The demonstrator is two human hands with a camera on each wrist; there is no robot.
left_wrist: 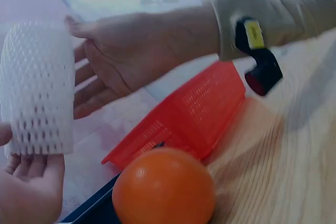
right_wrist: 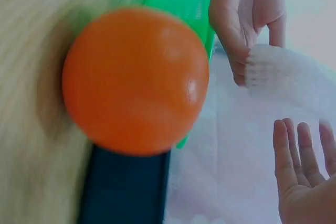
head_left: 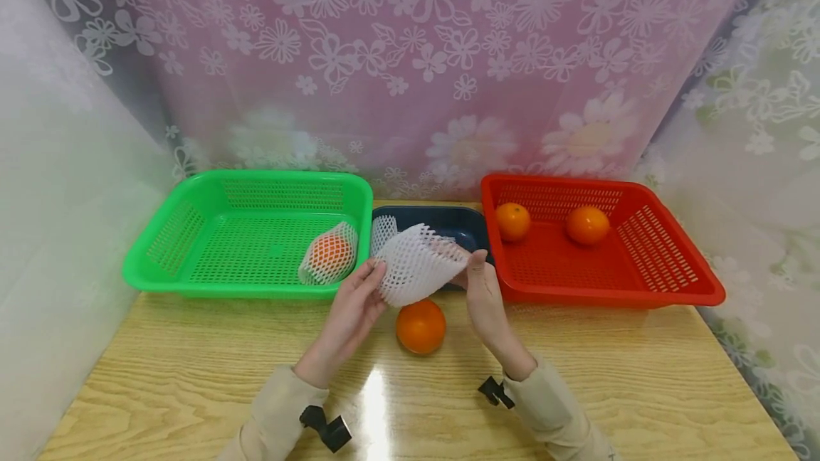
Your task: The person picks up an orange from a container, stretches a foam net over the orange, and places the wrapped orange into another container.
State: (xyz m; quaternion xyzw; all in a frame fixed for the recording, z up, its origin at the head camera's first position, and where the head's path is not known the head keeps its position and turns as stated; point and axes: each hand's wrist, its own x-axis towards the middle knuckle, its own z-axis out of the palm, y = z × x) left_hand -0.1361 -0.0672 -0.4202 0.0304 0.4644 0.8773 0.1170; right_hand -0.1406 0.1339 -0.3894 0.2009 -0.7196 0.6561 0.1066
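Note:
A white foam fruit net [head_left: 419, 265] is held up over the front of the dark blue tray, its mesh spread into a wide tube. My left hand [head_left: 354, 308] pinches its left end between thumb and fingers. On the opposite side my right hand [head_left: 485, 301] has its fingers straight at the net's edge, thumb raised; in the right wrist view those fingers [right_wrist: 296, 156] are extended and apart. Below the net an orange [head_left: 421, 326] sits bare on the table, large in the left wrist view [left_wrist: 164, 190] as well.
A green basket [head_left: 256, 290] on the left has one orange in a foam net [head_left: 329, 255]. The dark blue tray [head_left: 442, 215] in the middle contains another foam net [head_left: 383, 231]. On the right, a red basket [head_left: 602, 297] contains two bare oranges [head_left: 587, 225]. A floral curtain hangs behind.

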